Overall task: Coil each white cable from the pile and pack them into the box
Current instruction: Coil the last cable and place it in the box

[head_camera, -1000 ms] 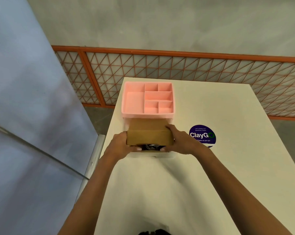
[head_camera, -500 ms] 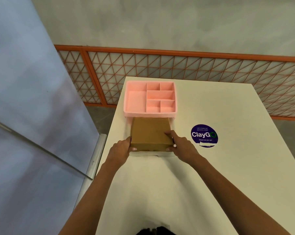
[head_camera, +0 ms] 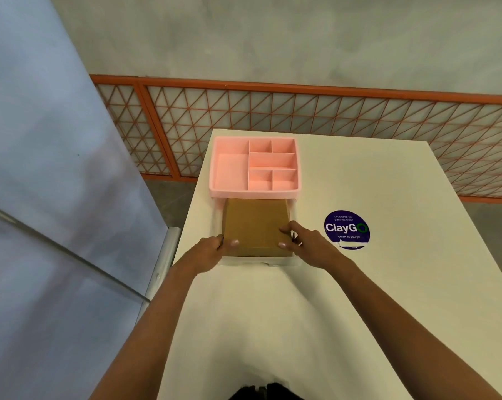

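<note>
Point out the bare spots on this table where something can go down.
Bare: the table right of the round sticker, the far right corner beyond it, and the near stretch between the forearms. Crowded: the far left, where the pink tray meets the cardboard box, gripped by the left hand and right hand.

Both forearms are bare, with no sleeves. The left hand [head_camera: 208, 251] and right hand [head_camera: 310, 245] have no gloves; the nails look pale and glossy.
</note>
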